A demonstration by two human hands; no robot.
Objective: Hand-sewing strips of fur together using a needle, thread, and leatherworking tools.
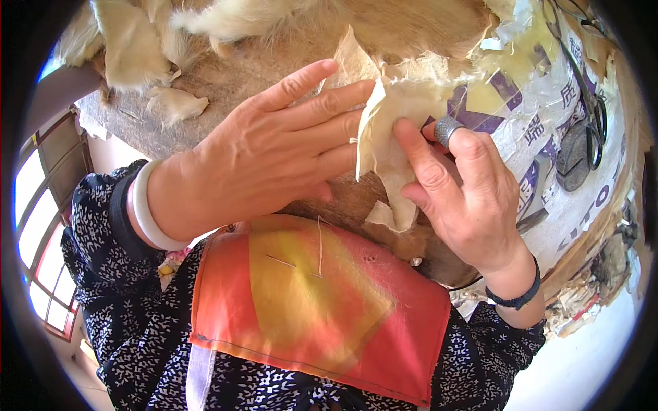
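Observation:
A pale piece of hide (394,161), its left edge folded up, lies on the work surface between my hands. My left hand (274,130) is stretched out flat with fingers apart; some fingertips pass behind the folded edge. My right hand (459,185) rests on the hide's right side, index fingertip pressing on it and thumb apart below. Its other fingers are bent and partly hidden. A grey metal thimble (446,129) sits on one of them. On the red and yellow apron (274,322) at my front are a needle (281,262) and a pale thread (320,246).
Furry pelt pieces (137,44) lie at the far left on a worn brown board (233,89). Black-handled scissors (596,130) and a dark grey stone-like piece (572,157) lie right, on printed white sheeting (500,147). Scraps (582,294) heap at the lower right.

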